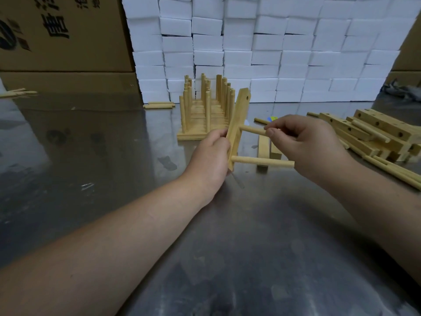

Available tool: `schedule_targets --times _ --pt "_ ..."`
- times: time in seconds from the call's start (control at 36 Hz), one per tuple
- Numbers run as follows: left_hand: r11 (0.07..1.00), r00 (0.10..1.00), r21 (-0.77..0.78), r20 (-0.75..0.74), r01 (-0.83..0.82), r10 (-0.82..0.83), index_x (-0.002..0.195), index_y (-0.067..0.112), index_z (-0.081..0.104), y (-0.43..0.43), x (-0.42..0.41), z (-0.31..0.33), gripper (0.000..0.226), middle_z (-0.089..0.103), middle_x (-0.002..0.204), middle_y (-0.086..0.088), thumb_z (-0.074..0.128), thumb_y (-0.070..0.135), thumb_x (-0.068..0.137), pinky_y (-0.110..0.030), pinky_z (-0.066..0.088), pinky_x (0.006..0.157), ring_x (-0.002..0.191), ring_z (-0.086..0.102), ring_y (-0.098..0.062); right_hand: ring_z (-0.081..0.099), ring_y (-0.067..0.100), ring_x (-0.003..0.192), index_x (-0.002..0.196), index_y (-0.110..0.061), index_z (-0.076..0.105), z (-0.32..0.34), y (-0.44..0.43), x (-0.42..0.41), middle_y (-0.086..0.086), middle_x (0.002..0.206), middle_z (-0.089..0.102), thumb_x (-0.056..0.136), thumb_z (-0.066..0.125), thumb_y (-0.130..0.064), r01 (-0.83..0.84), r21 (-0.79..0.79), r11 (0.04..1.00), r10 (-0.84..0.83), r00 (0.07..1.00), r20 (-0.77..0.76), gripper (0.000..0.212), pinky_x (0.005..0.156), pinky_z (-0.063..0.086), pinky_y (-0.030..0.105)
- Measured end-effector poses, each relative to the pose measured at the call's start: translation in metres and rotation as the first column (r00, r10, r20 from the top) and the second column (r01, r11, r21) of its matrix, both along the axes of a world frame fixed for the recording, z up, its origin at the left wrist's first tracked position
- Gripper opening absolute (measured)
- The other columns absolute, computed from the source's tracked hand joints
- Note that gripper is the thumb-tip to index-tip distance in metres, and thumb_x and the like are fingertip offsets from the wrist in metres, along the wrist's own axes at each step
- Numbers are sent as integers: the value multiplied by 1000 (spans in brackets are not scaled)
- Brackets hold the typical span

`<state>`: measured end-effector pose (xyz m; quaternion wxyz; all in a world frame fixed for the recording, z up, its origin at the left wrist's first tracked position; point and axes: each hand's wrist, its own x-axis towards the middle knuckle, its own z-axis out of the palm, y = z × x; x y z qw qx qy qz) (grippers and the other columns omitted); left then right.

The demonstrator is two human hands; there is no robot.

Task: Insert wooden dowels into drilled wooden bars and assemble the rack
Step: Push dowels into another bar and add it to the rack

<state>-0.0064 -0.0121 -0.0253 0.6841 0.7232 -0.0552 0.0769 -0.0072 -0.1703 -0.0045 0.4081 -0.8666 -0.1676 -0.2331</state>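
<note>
Left hand (213, 153) grips bar (238, 124); right hand (303, 142) pinches dowel (252, 130).

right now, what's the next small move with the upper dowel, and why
Probably press the upper dowel further into the bar: the right hand pinches its free end, the left hand grips the bar, with the lower dowel already in.

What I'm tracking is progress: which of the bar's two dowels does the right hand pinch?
The upper dowel, its free end pinched by the right hand; the lower dowel juts from the bar ungripped.
</note>
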Motion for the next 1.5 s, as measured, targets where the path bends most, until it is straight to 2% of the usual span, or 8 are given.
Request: schedule_targets --times 0.31,0.39,0.53,0.75,1.0,1.19,1.31,1.5 --pt "998 997 60 76 17 -22 90 37 58 0 0 -4 29 51 68 0 34 23 99 -30 37 63 69 46 -15 40 3 43 75 -35 60 -2 1 -3 -13 52 51 83 64 -27 -117 13 993 117 990 -72 12 41 32 11" --pt "997 997 77 74 24 -30 122 45 54 0 0 -4 34 54 71 4 36 27 99 -22 39 58 67 47 -9 40 4 43 75 -38 59 -3 -1 -1 -16 51 50 82 66 -30 -106 -14 994 104 991 -80 13 41 32 11" --pt "996 998 88 55 32 -36 131 39 49 1 -1 -4 36 56 72 4 36 29 100 -27 43 65 68 47 -12 39 6 44 71 -49 56 -2 0 -1 -11 47 50 81 67 -29 -86 -71 994 82 995 -53 25 42 31 12" --pt "999 998 49 59 3 -6 131 31 52 1 -3 -2 35 63 72 10 40 25 99 -14 43 50 49 45 -4 54 13 59 93 -33 69 -4 2 -4 -3 65 63 82 66 -30 9 -176 984 -5 1000 24 12 59 43 24" --pt "1000 996 6 91 -23 22 127 30 56 -1 -2 -2 33 56 73 3 42 23 99 -15 40 48 48 41 -5 52 1 58 99 -23 72 -6 6 -6 -14 62 58 85 64 -26 8 -132 991 1 998 69 16 58 40 16" --pt "999 992 33 120 -32 28 128 29 56 -1 -1 -2 33 54 70 5 41 22 99 -13 39 45 44 40 -2 41 2 51 87 -27 68 -6 12 -9 0 59 52 86 62 -23 -39 16 999 39 999 -6 8 47 32 9" --pt "999 991 25 131 -23 20 130 27 54 -1 -3 -2 34 53 70 4 41 20 99 -13 39 47 44 39 -1 40 1 45 70 -36 63 -6 13 -8 -8 51 48 87 61 -22 -59 130 990 66 996 -54 22 44 33 11" --pt "999 984 28 176 -31 26 132 26 52 -2 -5 -2 35 52 71 3 42 20 99 -14 39 48 47 40 -2 26 10 40 74 -10 68 -7 12 -2 -5 46 31 87 61 -19 -46 424 905 162 957 -242 18 46 25 23"
